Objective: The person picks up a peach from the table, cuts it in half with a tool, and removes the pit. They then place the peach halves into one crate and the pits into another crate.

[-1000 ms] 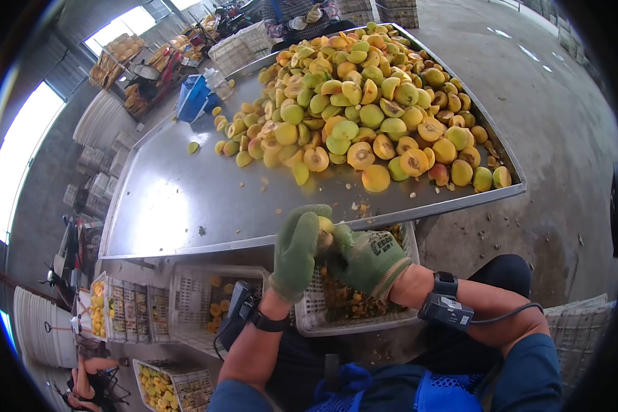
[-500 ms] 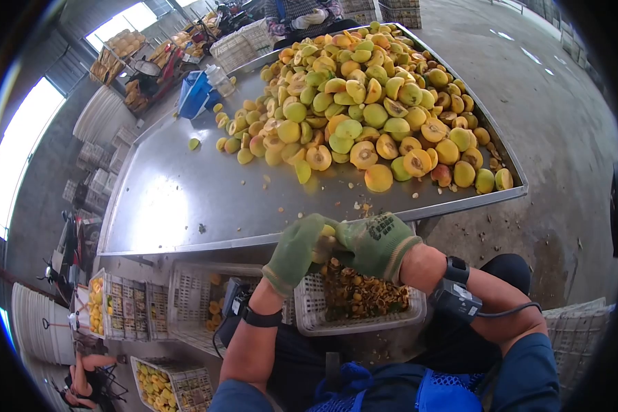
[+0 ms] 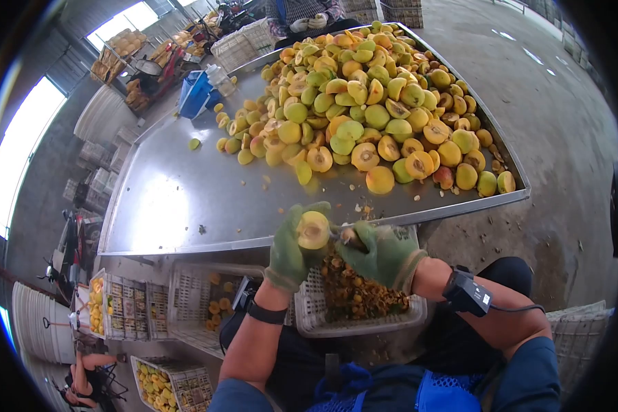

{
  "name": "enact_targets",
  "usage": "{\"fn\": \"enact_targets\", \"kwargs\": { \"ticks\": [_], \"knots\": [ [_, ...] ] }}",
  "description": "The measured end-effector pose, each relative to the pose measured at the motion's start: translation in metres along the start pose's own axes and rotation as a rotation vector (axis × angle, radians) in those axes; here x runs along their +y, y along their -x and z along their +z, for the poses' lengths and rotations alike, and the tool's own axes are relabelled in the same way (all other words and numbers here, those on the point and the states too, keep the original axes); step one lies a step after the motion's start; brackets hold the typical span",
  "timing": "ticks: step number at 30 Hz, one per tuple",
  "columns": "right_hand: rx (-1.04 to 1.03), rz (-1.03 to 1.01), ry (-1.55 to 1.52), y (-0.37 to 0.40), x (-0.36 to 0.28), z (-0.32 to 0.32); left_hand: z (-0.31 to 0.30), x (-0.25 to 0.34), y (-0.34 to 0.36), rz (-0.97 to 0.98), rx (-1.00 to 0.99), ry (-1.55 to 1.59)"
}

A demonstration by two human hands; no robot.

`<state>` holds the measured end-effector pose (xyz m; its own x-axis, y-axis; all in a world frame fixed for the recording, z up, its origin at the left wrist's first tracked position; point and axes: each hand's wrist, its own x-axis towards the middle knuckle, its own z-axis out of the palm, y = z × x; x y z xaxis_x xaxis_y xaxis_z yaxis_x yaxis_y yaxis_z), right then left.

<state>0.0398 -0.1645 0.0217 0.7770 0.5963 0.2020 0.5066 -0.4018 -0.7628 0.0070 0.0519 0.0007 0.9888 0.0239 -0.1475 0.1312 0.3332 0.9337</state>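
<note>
My left hand (image 3: 290, 248), in a green work glove, grips a halved peach (image 3: 314, 230), its pale cut face with a round hollow turned up. To its right my right hand (image 3: 381, 253), gloved alike, is closed with thumb and fingers pinched around a small brownish thing (image 3: 352, 238); what it is I cannot tell. Both hands are just off the table's near edge. Beneath them stands a white plastic crate (image 3: 364, 328) holding brown pits and scraps (image 3: 364, 292). Beyond, a large heap of halved peaches (image 3: 364, 110) lies on the metal table (image 3: 220, 199).
A raised rim edges the table. A blue container (image 3: 196, 93) and a clear plastic bottle (image 3: 220, 80) stand at its far left. Left of my knees is a crate (image 3: 185, 295) with some peach halves, with more filled crates (image 3: 175, 384) beyond. Across the table sits a person (image 3: 307, 20) wearing gloves.
My hands have moved apart from being together. The left has turned, showing the peach half's cut face; the right has drawn slightly down and right.
</note>
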Motion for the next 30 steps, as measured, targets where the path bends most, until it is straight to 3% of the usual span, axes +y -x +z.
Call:
{"fn": "enact_targets", "kwargs": {
  "ticks": [3, 9, 12, 15, 18, 30],
  "knots": [
    [-0.005, 0.038, -0.123, 0.009, 0.003, 0.006, 0.024, 0.011, 0.008, -0.022, 0.030, 0.158],
    [-0.066, 0.091, -0.111, 0.007, 0.006, 0.012, 0.041, -0.003, 0.009, 0.147, 0.059, 0.032],
    [-0.092, 0.119, -0.071, 0.007, 0.001, 0.006, 0.037, -0.003, 0.008, 0.121, 0.002, 0.011],
    [-0.124, 0.142, -0.066, 0.007, 0.001, 0.009, 0.042, -0.006, 0.006, 0.229, 0.026, -0.186],
    [-0.139, 0.145, -0.066, 0.006, -0.002, 0.010, 0.054, 0.001, 0.008, 0.179, 0.086, -0.154],
    [-0.158, 0.221, -0.177, 0.004, -0.005, 0.019, 0.054, -0.022, 0.008, 0.317, 0.244, -0.210]
  ]
}}
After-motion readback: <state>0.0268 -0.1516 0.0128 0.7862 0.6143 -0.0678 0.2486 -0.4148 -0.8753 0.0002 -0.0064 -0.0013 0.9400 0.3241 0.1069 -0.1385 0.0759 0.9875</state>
